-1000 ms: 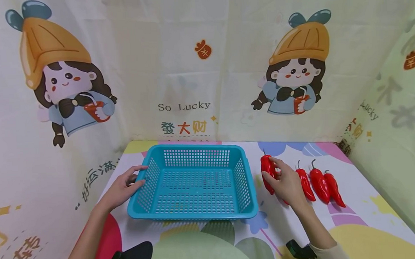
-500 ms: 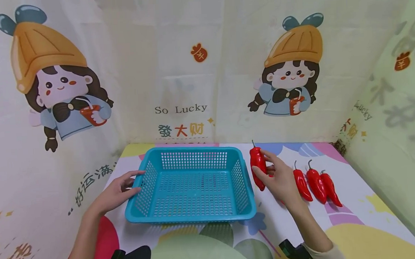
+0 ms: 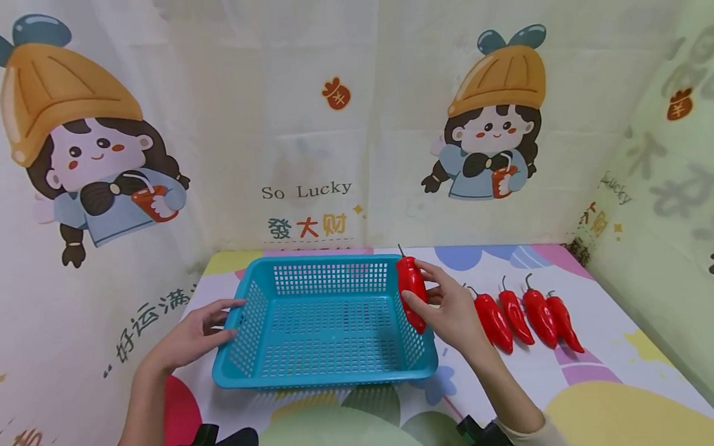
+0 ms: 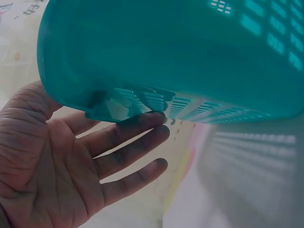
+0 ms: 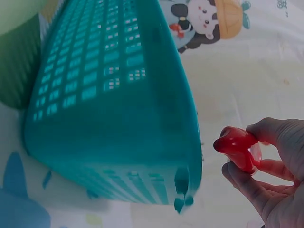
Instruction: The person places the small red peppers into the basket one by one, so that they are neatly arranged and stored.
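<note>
My right hand (image 3: 452, 309) pinches a glossy red chili pepper (image 3: 412, 291) between thumb and fingers, stem up, above the right rim of a blue-green plastic basket (image 3: 334, 374). In the right wrist view the pepper (image 5: 239, 148) points its lower tip toward the camera, beside the basket's outer wall (image 5: 109, 137). At the basket's left rim my left hand (image 3: 184, 336) rests with thumb and index finger touching it. The left wrist view has that hand's fingers (image 4: 135, 178) fairly straight, one touching the basket's side (image 4: 142, 61). No pepper lies inside the basket.
Several more red peppers (image 3: 540, 318) lie in a row on the patterned tablecloth (image 3: 584, 285), right of the basket. A printed cloth (image 3: 303, 118) hangs behind the table, with further cloth at both sides.
My right hand has carried the pepper leftward from beside the row to above the basket's right rim. My left hand has stayed at the left rim. The view has shifted slightly.
</note>
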A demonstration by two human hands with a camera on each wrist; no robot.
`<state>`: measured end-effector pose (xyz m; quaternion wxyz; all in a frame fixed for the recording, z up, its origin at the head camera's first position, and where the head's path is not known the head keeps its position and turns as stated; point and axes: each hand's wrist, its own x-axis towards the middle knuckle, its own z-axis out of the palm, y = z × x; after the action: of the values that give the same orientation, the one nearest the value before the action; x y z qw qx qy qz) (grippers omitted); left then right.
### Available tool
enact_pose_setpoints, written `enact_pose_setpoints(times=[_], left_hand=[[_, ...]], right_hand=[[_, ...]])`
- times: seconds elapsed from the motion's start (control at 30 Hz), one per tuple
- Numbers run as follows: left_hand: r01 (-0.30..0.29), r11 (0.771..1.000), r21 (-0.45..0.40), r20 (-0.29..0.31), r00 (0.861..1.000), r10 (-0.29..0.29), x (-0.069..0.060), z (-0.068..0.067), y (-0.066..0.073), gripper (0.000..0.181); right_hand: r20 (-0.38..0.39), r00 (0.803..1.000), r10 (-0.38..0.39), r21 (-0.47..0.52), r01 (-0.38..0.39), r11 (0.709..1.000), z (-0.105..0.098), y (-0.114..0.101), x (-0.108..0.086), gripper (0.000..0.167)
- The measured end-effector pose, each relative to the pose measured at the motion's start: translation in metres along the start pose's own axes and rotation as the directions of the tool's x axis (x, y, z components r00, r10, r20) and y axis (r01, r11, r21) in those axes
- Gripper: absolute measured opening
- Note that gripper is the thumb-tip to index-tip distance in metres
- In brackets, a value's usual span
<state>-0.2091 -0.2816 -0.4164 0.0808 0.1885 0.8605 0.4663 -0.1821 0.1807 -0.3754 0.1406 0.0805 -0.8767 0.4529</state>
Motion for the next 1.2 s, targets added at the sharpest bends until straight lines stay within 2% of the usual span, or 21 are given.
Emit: enact_pose_setpoints(times=[0.17, 0.33, 0.63, 0.9, 1.2], left_hand=[[0.007, 1.000, 0.013, 0.014, 1.000, -0.008, -0.002, -0.002, 0.001, 0.066], [0.020, 1.000, 0.018, 0.022, 1.000, -0.020, -0.004, -0.007, 0.004, 0.064], [0.034, 0.999, 0.009, 0.033, 0.999, -0.035, -0.002, -0.005, 0.004, 0.067], [0.033, 0.999, -0.007, 0.056, 0.998, -0.033, 0.000, -0.003, 0.004, 0.066], [0.019, 1.000, 0.003, 0.049, 0.999, -0.019, -0.001, -0.003, 0.002, 0.069]], right_hand=[[-0.016, 0.999, -0.047, 0.015, 0.047, 0.999, 0.009, -0.004, -0.001, 0.080], [-0.002, 0.998, -0.068, 0.045, 0.068, 0.997, 0.016, -0.011, 0.000, 0.078], [0.027, 0.999, -0.018, 0.072, 0.016, 0.997, 0.029, -0.019, -0.003, 0.080], [0.063, 0.998, -0.002, 0.123, -0.005, 0.992, 0.047, -0.026, -0.002, 0.074], [0.099, 0.995, 0.010, 0.144, -0.024, 0.989, 0.068, -0.034, 0.001, 0.071]])
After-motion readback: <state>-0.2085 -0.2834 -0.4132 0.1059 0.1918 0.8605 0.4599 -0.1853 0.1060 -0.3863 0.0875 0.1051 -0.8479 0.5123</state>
